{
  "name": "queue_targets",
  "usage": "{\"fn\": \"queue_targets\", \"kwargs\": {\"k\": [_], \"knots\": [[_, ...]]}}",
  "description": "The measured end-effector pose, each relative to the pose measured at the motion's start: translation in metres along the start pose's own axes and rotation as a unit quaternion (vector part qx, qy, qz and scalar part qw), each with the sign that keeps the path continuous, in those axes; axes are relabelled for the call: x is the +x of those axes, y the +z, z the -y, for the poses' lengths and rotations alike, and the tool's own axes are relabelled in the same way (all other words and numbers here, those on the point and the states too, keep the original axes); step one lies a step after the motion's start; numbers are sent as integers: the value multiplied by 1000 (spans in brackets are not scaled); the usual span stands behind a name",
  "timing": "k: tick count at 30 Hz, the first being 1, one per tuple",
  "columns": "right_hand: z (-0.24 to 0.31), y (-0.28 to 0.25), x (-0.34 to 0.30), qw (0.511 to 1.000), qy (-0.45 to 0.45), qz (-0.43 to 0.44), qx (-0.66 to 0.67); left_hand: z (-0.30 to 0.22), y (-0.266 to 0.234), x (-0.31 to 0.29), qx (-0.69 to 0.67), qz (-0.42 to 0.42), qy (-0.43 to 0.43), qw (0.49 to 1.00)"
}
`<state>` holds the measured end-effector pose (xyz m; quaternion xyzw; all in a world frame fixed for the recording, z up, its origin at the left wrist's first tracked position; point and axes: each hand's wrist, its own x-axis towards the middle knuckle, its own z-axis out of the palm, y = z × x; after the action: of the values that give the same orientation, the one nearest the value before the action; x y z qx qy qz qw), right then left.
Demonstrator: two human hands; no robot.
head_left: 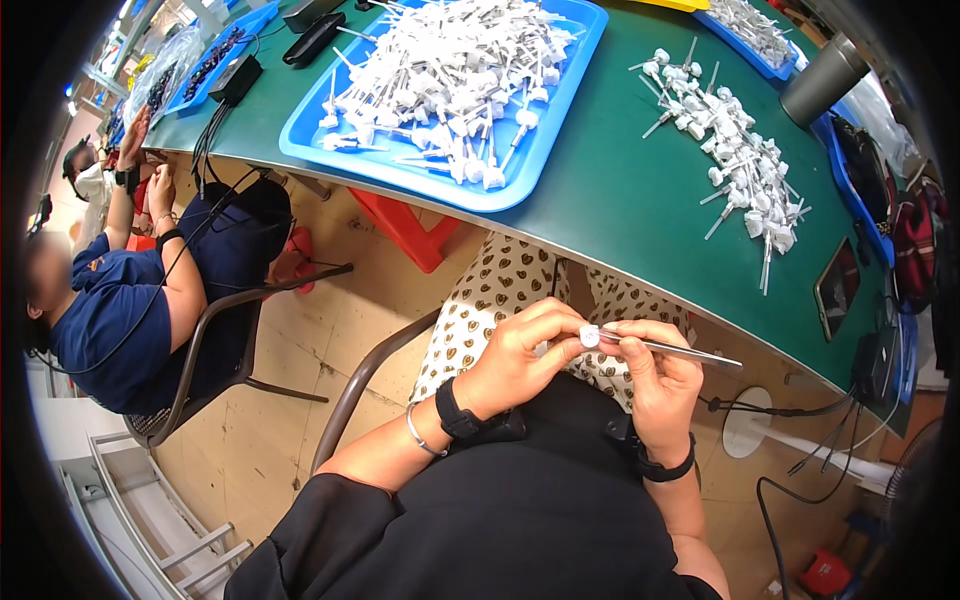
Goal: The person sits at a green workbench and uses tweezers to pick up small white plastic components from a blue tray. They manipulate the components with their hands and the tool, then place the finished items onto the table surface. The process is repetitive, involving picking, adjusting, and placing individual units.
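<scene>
Above my lap, my left hand pinches a small round white plastic part between thumb and fingertips. My right hand is closed on slim metal tweezers, with one end at the white part and the other pointing out to the right. The fingers partly cover the tweezers' end at the part. In front of me, a blue tray on the table is heaped with similar white-headed parts with thin metal shafts. A loose pile of such parts lies on the table to its right.
The green table curves round in front of me. A grey metal cylinder and a phone are on its right side. Cables hang below. At left, a co-worker in a navy shirt sits on a chair.
</scene>
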<state>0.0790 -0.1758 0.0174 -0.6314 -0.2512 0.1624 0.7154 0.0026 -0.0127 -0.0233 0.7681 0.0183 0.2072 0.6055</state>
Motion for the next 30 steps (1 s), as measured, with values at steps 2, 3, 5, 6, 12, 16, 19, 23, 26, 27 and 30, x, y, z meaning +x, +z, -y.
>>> {"fn": "queue_targets", "kwargs": {"k": [2, 3, 5, 6, 12, 16, 19, 23, 26, 27, 30], "knots": [[0, 1, 0, 1000, -3, -7, 0, 0, 1, 0, 15, -5, 5, 1000], [-1, 2, 0, 1000, -4, -13, 0, 0, 1, 0, 19, -6, 8, 1000], [-2, 3, -1, 1000, -6, -18, -4, 1, 2, 0, 26, -9, 14, 1000], [-3, 3, -1, 1000, -9, -18, -9, 0, 1, 0, 29, -8, 17, 999], [-3, 3, -1, 999, -18, -25, -30, 0, 1, 1, 39, -6, 38, 998], [-3, 3, 0, 999, -26, -28, -36, -1, 2, 0, 36, -2, 35, 999], [-4, 3, -1, 998, -28, -33, -41, 0, 2, 0, 41, 1, 40, 998], [-5, 3, -1, 998, -28, -37, -47, 0, 1, 1, 41, 4, 39, 998], [-4, 4, -1, 998, -34, -39, -44, 0, 1, 0, 40, 8, 36, 999], [-3, 3, -1, 998, -35, -38, -46, 0, 1, 0, 40, 6, 36, 999], [-3, 3, -1, 998, -35, -38, -48, -3, 2, 0, 40, 0, 35, 999]]}}
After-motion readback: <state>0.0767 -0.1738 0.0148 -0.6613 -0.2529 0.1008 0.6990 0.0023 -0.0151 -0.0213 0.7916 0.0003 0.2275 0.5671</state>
